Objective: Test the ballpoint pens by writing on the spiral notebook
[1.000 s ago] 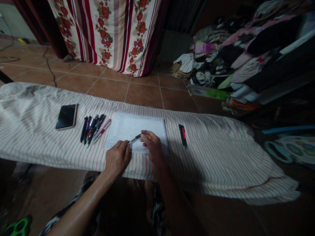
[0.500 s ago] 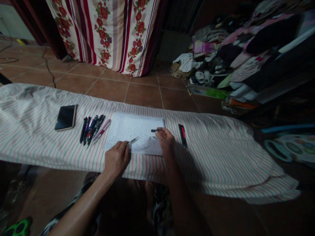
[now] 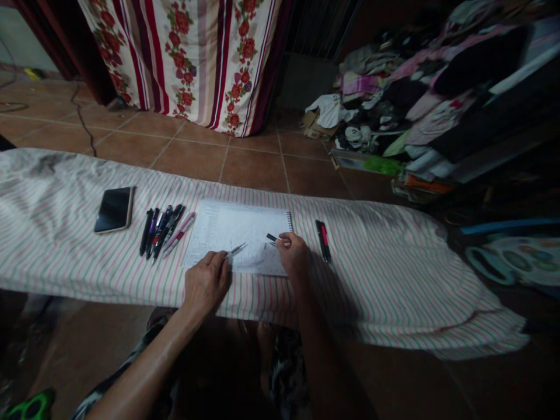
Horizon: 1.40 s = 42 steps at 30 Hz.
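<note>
Tabletop [image 3: 394,274]: in front of you, covered by striped cloth [image 3: 79,251]; its load lies as it did a second ago.
Notebook [image 3: 245,221]: open flat before you, spiral edge to your right; more of the page shows between your hands now.
Left hand [image 3: 206,283]: resting at the notebook's near edge, fingers closed on the pen barrel, hardly moved.
Right hand [image 3: 295,256]: over the notebook's right part, fingertips pinching a short black piece; a second ago you had it near your left hand.
Pen bunch [image 3: 168,230]: side by side between phone and notebook, unchanged.
Phone [image 3: 114,210]: left of the pens, screen up, unmoved.
Two pens [image 3: 322,240]: right of the notebook, touching each other, unmoved.
Pen barrel [image 3: 237,249]: slanting from your left fingers over the page, its thin end now bare.
Black piece [image 3: 272,237]: well apart from the barrel; nearly level half a second ago, now tilted.
</note>
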Available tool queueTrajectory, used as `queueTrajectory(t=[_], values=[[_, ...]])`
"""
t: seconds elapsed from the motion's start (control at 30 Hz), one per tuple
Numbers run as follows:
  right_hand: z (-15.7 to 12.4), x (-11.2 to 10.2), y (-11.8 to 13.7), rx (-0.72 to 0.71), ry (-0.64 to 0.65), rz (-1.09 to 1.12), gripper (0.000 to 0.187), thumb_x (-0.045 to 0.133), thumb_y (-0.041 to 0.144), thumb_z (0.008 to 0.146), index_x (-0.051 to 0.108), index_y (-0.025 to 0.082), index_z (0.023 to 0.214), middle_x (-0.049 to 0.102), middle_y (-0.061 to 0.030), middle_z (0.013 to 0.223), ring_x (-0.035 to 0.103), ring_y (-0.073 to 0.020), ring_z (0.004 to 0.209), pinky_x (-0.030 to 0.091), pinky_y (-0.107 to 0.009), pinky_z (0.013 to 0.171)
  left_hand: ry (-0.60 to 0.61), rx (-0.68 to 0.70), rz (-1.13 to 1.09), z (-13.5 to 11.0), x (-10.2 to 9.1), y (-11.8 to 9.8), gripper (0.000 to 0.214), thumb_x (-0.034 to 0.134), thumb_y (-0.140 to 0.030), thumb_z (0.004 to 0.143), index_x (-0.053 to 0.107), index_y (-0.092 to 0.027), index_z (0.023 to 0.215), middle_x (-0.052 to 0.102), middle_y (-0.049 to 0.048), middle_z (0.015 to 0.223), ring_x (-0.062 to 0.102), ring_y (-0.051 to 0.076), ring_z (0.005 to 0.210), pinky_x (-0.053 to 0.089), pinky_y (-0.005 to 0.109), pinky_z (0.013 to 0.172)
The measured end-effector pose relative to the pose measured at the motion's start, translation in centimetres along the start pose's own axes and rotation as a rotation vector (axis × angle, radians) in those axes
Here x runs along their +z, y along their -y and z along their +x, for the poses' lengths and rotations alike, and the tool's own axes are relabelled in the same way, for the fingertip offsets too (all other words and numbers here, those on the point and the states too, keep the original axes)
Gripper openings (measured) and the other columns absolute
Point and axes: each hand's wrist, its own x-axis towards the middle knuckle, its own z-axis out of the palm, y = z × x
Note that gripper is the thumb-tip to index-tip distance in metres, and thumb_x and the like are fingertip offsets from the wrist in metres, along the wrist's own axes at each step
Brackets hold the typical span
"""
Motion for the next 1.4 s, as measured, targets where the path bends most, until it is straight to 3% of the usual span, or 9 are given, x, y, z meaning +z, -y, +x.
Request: queueTrajectory(t=[0.17,0.3,0.37,0.47,0.57,0.63,1.1,1.27,1.4], values=[[-0.1,-0.5,0.8,-0.036,-0.013,-0.039,0.023,0.050,0.025,0.075,0.065,0.016,0.089,0.064,-0.0085,0.087,0.059,-0.0165,0.067,0.041,-0.028,0.068,-0.005,0.004,0.010,0.0,0.1,0.0,0.030,0.037,-0.032,0.090,0.059,-0.020,0.105,0.066,0.0025,0.091,0.063,0.017,0.074,0.038,0.025,0.053],[-0.7,-0.7,2.3,-0.040,-0.030,0.126,0.023,0.049,0.030,0.075,0.065,0.017,0.088,0.065,-0.0077,0.085,0.059,-0.0158,0.065,0.043,-0.027,0.066,-0.009,-0.001,0.002,0.0,0.3,0.0,0.030,0.037,-0.032,0.090,0.059,-0.020,0.106,0.066,0.0029,0.092,0.063,0.016,0.074,0.038,0.025,0.053],[-1.3,-0.3,3.4,0.007,0.067,0.293,0.024,0.049,0.034,0.075,0.065,0.017,0.082,0.066,-0.0052,0.074,0.060,-0.0153,0.061,0.043,-0.025,0.060,-0.011,-0.006,-0.009,0.0,0.3,0.0,0.030,0.037,-0.032,0.090,0.058,-0.020,0.107,0.066,0.0028,0.093,0.063,0.016,0.075,0.038,0.025,0.054],[-2.5,0.4,4.9,0.131,0.319,0.506,0.023,0.053,0.036,0.072,0.064,0.017,0.072,0.059,0.0000,0.051,0.056,-0.0131,0.048,0.039,-0.022,0.049,-0.017,-0.013,-0.017,0.0,0.2,-0.1,0.030,0.037,-0.032,0.090,0.058,-0.020,0.107,0.066,0.0025,0.092,0.063,0.016,0.075,0.038,0.025,0.054],[-3.6,0.9,6.2,0.212,0.503,0.643,0.024,0.055,0.039,0.070,0.064,0.016,0.071,0.060,0.0002,0.052,0.048,-0.0093,0.041,0.033,-0.020,0.040,-0.010,-0.017,-0.011,0.1,0.1,-0.1,0.030,0.036,-0.032,0.090,0.058,-0.020,0.107,0.066,0.0024,0.091,0.063,0.017,0.074,0.038,0.026,0.054],[-4.1,1.2,6.8,0.265,0.548,0.712,0.025,0.056,0.040,0.068,0.063,0.016,0.070,0.060,0.0005,0.052,0.046,-0.0083,0.041,0.029,-0.018,0.038,-0.001,-0.020,-0.007,0.1,0.1,-0.1,0.031,0.035,-0.032,0.090,0.058,-0.020,0.107,0.066,0.0024,0.090,0.063,0.017,0.073,0.037,0.026,0.054],[-4.4,1.3,7.4,0.340,0.504,0.843,0.025,0.061,0.040,0.064,0.060,0.015,0.065,0.059,0.0003,0.059,0.052,-0.0091,0.052,0.028,-0.017,0.039,-0.004,-0.014,-0.001,-0.1,0.0,0.0,0.031,0.034,-0.033,0.091,0.058,-0.020,0.107,0.066,0.0023,0.091,0.062,0.016,0.072,0.036,0.025,0.054],[-4.4,1.3,7.4,0.333,0.485,0.880,0.024,0.061,0.039,0.065,0.060,0.015,0.062,0.055,0.0022,0.051,0.043,-0.0063,0.044,0.027,-0.017,0.038,-0.013,-0.001,0.002,0.0,0.1,0.0,0.032,0.032,-0.033,0.091,0.058,-0.020,0.107,0.066,0.0028,0.089,0.062,0.016,0.073,0.037,0.025,0.054],[-4.4,1.3,7.5,0.343,0.464,0.880,0.029,0.058,0.043,0.067,0.061,0.015,0.060,0.056,0.0011,0.052,0.045,-0.0067,0.045,0.029,-0.017,0.039,-0.006,-0.015,0.006,-0.1,0.0,-0.1,0.032,0.032,-0.033,0.091,0.058,-0.021,0.106,0.066,0.0032,0.090,0.062,0.015,0.072,0.037,0.024,0.054]])
